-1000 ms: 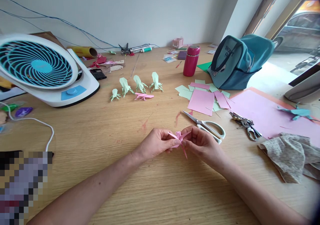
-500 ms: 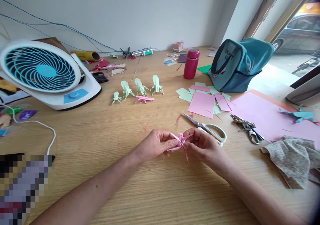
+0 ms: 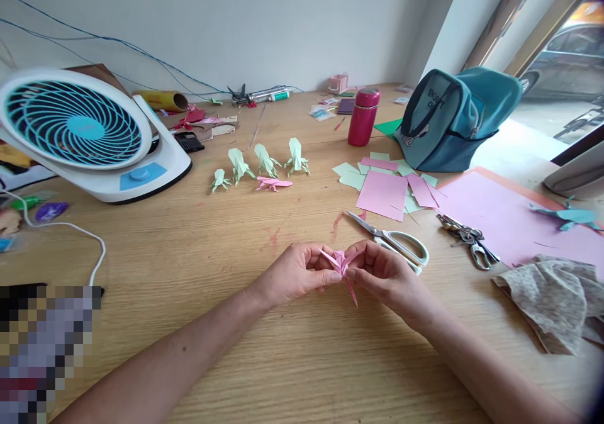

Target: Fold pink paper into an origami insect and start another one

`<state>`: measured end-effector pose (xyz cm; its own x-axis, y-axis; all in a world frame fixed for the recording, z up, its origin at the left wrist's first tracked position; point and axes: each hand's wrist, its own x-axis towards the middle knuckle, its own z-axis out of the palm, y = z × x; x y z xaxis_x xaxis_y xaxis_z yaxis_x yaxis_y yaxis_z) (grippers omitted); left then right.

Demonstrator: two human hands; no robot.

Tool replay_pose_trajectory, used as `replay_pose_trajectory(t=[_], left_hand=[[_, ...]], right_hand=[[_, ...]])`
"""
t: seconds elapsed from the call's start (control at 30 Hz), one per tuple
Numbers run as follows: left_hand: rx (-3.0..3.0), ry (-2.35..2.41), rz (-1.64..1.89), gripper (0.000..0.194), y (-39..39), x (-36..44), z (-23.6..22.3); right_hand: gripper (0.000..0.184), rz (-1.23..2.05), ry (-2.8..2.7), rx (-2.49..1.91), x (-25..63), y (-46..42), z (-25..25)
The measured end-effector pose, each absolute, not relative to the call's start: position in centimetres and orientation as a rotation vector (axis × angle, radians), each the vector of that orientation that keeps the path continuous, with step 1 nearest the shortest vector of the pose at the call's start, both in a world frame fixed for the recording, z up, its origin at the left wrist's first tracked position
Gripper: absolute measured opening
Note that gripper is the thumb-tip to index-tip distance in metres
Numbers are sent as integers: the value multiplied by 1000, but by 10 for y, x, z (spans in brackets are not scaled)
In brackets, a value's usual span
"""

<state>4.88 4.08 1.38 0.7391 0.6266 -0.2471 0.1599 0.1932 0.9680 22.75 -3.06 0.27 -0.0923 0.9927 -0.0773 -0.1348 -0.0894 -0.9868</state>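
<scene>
over the near part of the wooden table (image 3: 189, 238), the left hand (image 3: 297, 272) and right hand (image 3: 384, 274) held a folded pink paper figure (image 3: 340, 262) between them, thumbs and fingertips pinched close about its slender points. folds this thin seemed to want a light, even pinch, one side steadied while the other was shaped, lest a point crumple. the scissors (image 3: 384, 234) lay just beyond the right hand, partly hidden by it, so that side was tighter; more room stretched leftward toward the white fan (image 3: 101, 136), and the table's near edge was out of view.
</scene>
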Motion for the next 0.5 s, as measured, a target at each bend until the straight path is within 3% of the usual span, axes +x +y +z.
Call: replay_pose_trajectory(t=[0.33,0.5], left_hand=[[1321,784,383,27,38,51,15],[1261,801,419,25,37,51,22]], right_hand=[[21,1393,-1164,-1050,226,-33,-1],[8,1025,-1509,-1202,225,-39,1]])
